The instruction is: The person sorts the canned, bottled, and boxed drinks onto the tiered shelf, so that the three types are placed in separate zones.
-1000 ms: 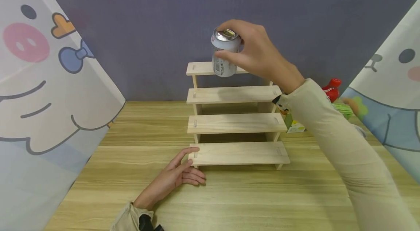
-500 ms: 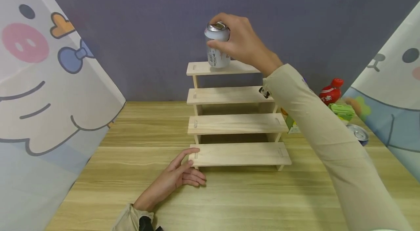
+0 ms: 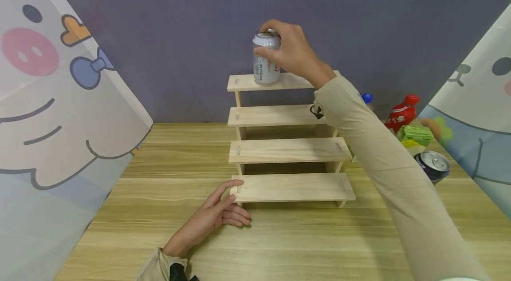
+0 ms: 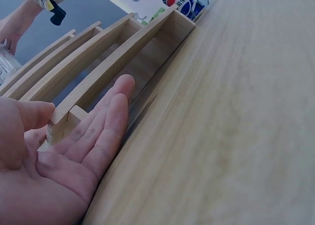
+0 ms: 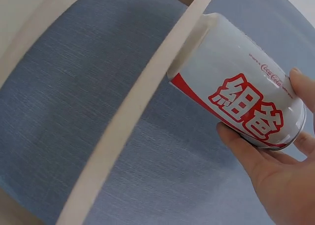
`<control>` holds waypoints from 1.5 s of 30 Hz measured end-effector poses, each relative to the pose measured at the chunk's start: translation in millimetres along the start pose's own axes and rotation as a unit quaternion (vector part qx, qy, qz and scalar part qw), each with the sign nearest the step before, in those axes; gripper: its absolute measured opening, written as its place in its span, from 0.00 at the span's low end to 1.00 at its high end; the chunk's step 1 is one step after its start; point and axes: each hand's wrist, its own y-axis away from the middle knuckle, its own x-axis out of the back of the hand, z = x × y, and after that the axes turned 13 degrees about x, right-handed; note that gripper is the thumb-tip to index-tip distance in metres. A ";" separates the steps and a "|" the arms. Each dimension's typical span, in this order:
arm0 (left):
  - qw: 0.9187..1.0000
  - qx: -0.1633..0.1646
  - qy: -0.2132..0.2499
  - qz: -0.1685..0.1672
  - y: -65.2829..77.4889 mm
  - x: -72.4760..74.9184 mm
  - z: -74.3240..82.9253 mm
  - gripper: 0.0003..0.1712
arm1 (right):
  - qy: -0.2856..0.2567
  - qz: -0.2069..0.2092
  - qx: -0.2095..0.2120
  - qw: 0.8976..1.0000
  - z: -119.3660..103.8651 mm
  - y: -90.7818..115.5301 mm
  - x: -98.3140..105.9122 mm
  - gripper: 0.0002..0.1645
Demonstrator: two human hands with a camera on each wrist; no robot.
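In the head view my right hand [image 3: 293,48] grips a white soda can [image 3: 263,66] near its top, thumb on one side and fingers over the rim. The can is upright, its base at the surface of the top step. In the right wrist view red lettering covers the can's side, and its base meets the board's edge. My left hand [image 3: 217,208] rests at the left end of the lowest step of a wooden stepped rack [image 3: 291,187], index finger on top. In the left wrist view its other fingers [image 4: 106,136] stretch straight along the rack's front.
Right of the rack, partly behind the right sleeve, stand a red bottle [image 3: 401,115], a green pack [image 3: 415,134], a dark can [image 3: 433,165] and a blue-capped bottle [image 3: 367,98]. A dark wall [image 3: 179,50] rises behind the wooden table [image 3: 167,192].
My right hand has moved the can back and slightly left, from in front of the top step onto its surface. The left hand keeps its place.
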 end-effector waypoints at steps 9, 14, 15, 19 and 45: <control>1.000 0.001 -0.004 0.002 3.6 1.3 1.3 0.27 | 0.006 -0.002 -0.036 0.999 2.4 0.7 -9.4 0.35; 1.000 0.004 -0.009 0.005 6.8 4.6 2.0 0.27 | 0.001 0.006 -0.031 0.999 2.7 -0.8 -15.3 0.36; 1.000 0.003 -0.010 0.005 7.2 5.4 1.8 0.27 | 0.000 0.005 -0.030 1.000 2.7 -1.0 -16.2 0.36; 1.000 0.003 -0.007 0.006 7.6 6.4 0.5 0.27 | 0.005 -0.004 -0.028 1.000 2.3 -1.2 -18.4 0.36; 1.000 -0.005 -0.015 0.003 4.8 12.9 0.0 0.27 | 0.080 0.006 0.008 0.997 -4.9 26.4 -3.8 0.40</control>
